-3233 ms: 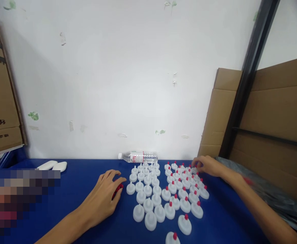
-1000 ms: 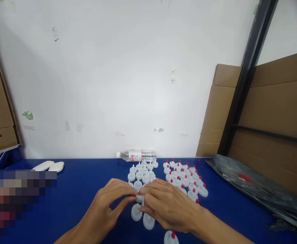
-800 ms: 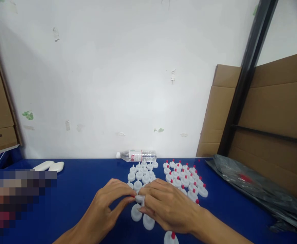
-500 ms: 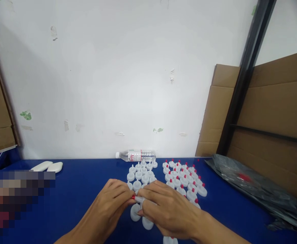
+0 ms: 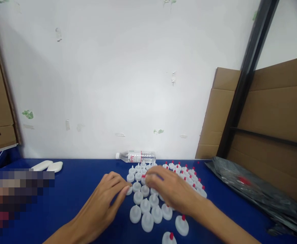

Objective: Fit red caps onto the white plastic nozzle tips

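left hand [image 5: 104, 200]: half-curled, contents hidden | right hand [image 5: 172, 188]: pinching red-tipped piece [image 5: 143, 180]

One bottle [image 5: 135, 156] — dozens of nozzles [image 5: 147, 223]

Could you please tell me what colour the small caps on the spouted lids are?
The small caps are red; the head view shows them best.

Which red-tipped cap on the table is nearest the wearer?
The cap cut off by the picture's bottom edge. The next nearest red-tipped one, just beyond it to the right, shows whole, and the others sit farther back.
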A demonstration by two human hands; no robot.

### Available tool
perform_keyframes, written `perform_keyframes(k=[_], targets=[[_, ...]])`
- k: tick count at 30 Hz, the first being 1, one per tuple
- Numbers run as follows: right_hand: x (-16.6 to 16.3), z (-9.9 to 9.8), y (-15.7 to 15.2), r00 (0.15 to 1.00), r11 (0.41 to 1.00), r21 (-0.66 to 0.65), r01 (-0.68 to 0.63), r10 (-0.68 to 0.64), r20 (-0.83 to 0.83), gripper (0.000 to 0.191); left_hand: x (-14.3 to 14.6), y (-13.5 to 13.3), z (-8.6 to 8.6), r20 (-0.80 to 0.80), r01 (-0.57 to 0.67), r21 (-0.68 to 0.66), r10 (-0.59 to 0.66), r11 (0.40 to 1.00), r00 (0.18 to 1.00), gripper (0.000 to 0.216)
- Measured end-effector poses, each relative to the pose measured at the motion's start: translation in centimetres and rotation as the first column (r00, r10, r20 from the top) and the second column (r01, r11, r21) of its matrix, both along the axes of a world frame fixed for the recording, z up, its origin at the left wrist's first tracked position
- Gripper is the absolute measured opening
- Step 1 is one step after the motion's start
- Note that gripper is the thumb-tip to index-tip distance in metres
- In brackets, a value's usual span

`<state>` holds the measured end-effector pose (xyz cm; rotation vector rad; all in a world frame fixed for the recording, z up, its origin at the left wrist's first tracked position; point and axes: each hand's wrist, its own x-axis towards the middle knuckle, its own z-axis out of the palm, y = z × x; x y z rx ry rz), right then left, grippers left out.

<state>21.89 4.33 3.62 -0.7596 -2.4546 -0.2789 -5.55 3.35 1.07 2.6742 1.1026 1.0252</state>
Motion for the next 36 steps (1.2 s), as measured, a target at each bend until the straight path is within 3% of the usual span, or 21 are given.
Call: perform_keyframes(k=[4,9,13,17,21,25,29,32,36], targets=[[5.5,0.9,3.9,0.94,0.952,-0.083,0.294,-0.304,-0.157,0.029,-1.7,1.5,-0.1,0.02,-0.129,0.041,0.128,0.991,0.992,0.027],[12.2,0.1,7.1,0.793,0.792,-0.255,0.554,-0.596,-0.127,0.031,-2.6,2.7,-0.5,0.003,-0.222,0.038,0.222,0.974,0.975,0.032],[14.8,-1.3,7.8,0.713,0.653,-0.393,0.648,-0.701,0.011,0.033,-2.6,2.8,-1.1,-0.05,-0.23,0.057,0.233,0.972,0.971,0.031],[15.8,-1.9,8.3,0.692,0.595,-0.44,0.673,-0.717,0.088,0.031,-2.6,2.8,-1.4,-0.08,-0.232,0.049,0.235,0.972,0.969,0.033],[15.5,-1.3,8.3,0.705,0.634,-0.383,0.672,-0.706,0.068,0.03,-2.4,2.9,-1.5,-0.114,-0.243,0.015,0.243,0.97,0.963,0.034],[12.4,-0.3,7.4,0.801,0.77,-0.273,0.577,-0.599,0.003,0.034,-2.7,3.2,-1.9,-0.138,-0.265,0.046,0.269,0.963,0.953,0.032],[7.5,0.1,6.6,0.914,0.882,-0.242,0.404,-0.397,0.078,0.053,-2.9,3.3,-2.4,-0.162,-0.27,0.094,0.282,0.958,0.946,0.032],[4.9,-0.2,7.1,0.931,0.901,-0.247,0.358,-0.322,0.174,0.049,-2.8,3.3,-2.5,-0.171,-0.273,0.101,0.287,0.957,0.943,0.028],[3.5,-0.5,8.2,0.906,0.889,-0.253,0.382,-0.305,0.294,0.028,-2.5,3.6,-2.3,-0.19,-0.282,0.101,0.297,0.954,0.936,0.024]])
